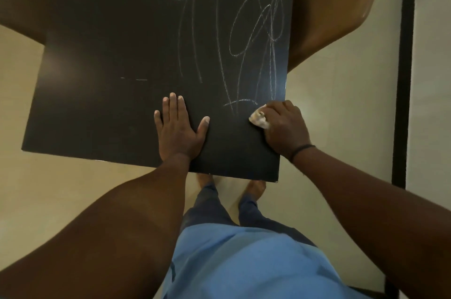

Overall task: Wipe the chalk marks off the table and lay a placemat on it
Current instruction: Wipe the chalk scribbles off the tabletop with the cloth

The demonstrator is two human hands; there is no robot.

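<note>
Chalk marks (246, 37) covered the right half of the dark counter (109, 54), running as long loops and strokes whose main axis went from the near edge toward the far edge, with the densest tangle toward the far right corner. Their nearest tails ended just beyond the right hand (284, 125), which lay close to the counter's right edge and near corner, its fingers curled round a small pale cloth (259, 120) and pressing it onto the surface. From that hand the marks lay ahead and slightly to its left, so the wiping would most likely have to travel away from the body, along the length of the strokes rather than across them. The left hand (179, 128) rested flat on the counter with fingers straight and spread, grasping nothing, just beside the marks on their left and apparently bracing the person's weight; the strip of counter around both hands looked free of chalk, apart from a couple of faint short dashes further left. The right hand was plainly the nearer one to the scribbles and the one equipped for them. No placemat was visible anywhere in view, so by my reading the wiping stage was in hand with most of the marks left to clear. A brown chair (329, 18) stood against the counter's right side.
</note>
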